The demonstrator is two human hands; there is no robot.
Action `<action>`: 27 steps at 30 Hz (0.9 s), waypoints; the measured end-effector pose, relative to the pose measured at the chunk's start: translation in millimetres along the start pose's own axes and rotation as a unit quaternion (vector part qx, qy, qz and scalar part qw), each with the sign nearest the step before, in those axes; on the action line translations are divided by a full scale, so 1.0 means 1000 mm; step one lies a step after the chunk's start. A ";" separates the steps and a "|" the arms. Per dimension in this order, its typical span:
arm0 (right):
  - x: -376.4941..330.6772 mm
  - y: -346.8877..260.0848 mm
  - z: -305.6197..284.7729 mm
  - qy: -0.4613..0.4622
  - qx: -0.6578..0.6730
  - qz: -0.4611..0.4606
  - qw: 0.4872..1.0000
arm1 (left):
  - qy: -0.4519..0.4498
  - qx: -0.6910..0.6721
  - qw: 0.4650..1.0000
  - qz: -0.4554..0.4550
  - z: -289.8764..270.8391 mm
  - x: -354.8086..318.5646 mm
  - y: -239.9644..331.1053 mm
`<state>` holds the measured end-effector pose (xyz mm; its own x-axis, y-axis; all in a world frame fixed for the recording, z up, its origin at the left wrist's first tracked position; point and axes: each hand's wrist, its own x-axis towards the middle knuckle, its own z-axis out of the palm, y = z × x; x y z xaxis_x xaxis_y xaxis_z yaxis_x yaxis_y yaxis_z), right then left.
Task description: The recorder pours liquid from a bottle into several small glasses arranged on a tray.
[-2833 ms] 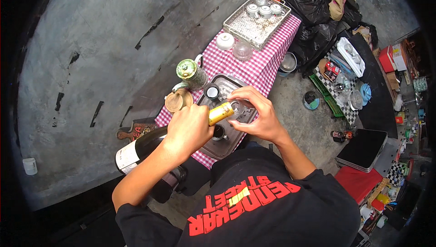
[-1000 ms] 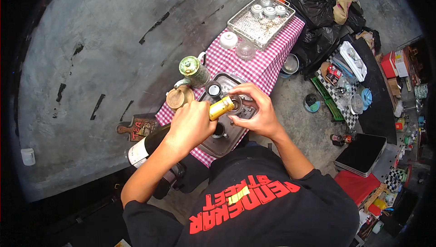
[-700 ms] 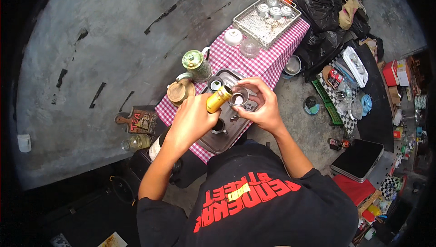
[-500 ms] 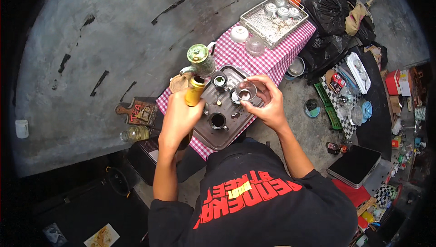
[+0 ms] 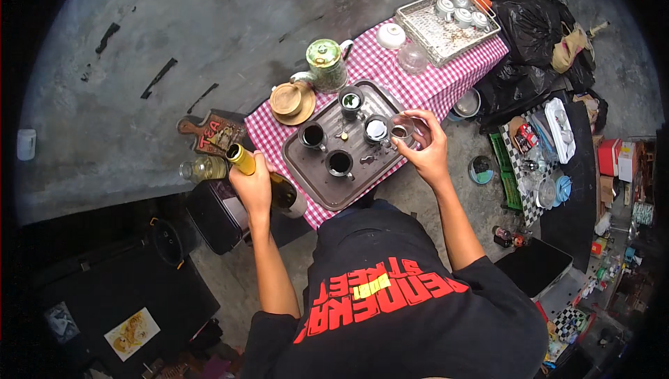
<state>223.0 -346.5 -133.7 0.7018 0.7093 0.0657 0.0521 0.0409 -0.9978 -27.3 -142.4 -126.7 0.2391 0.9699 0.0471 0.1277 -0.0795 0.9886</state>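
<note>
My left hand (image 5: 252,187) is closed around the neck of a dark bottle with gold foil (image 5: 241,160), tilted beside the near-left corner of the brown tray (image 5: 306,178). In the fingers of my right hand (image 5: 430,147) is a small clear cup (image 5: 403,129) with a little dark stuff in its bottom, over the tray's right edge. Beside that cup stands a glass mug with something white inside (image 5: 376,130). Two glass mugs of dark liquid (image 5: 312,135) and a mug with green bits (image 5: 351,102) share the tray.
Behind the tray stand a green-lidded teapot (image 5: 326,72) and a round wooden lid (image 5: 286,99) on a wooden plate. A white wire basket (image 5: 446,39) holds upturned cups at the far right of the checked cloth (image 5: 446,76). A glass jar (image 5: 205,168) is left of the bottle.
My left hand has drawn the bottle left and down, off the tray, uncovering a mug of dark liquid. My right hand still holds the small cup. The whole view has shifted slightly.
</note>
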 end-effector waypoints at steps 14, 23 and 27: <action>-0.007 0.047 0.015 -0.027 -0.013 0.003 1.000 | 0.162 0.028 0.985 0.052 -0.013 -0.026 -0.082; 0.043 0.076 0.017 -0.063 -0.168 -0.078 0.981 | 0.222 0.041 0.973 0.048 -0.015 -0.029 -0.104; 0.072 0.083 0.021 -0.085 -0.197 -0.088 0.973 | 0.217 0.044 0.973 0.064 -0.017 -0.029 -0.105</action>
<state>262.9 -277.0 -211.6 0.5319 0.8230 0.1994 0.4528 -0.0774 -0.8883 -64.3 -158.2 -229.4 -0.1683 0.9552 0.2433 0.2106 -0.2062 0.9556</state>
